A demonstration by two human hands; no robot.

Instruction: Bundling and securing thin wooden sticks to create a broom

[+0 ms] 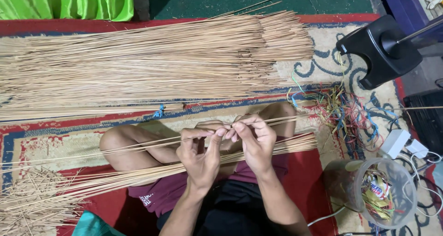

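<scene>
I sit cross-legged on a patterned rug. My left hand (199,153) and my right hand (254,138) meet in front of me, fingertips pinched together on a few thin bamboo sticks (138,144) that run out to the left over my knee. A loose bundle of the same sticks (138,176) lies across my lap, from lower left to the right. A large pile of long sticks (152,60) is spread over the rug beyond my legs.
A tangle of coloured bands (344,113) lies right of my knee. A clear plastic jar (385,192) with coloured bits stands at lower right, beside white chargers (406,143) and cables. A black stand base (380,49) sits upper right. Short stick offcuts (32,199) lie lower left.
</scene>
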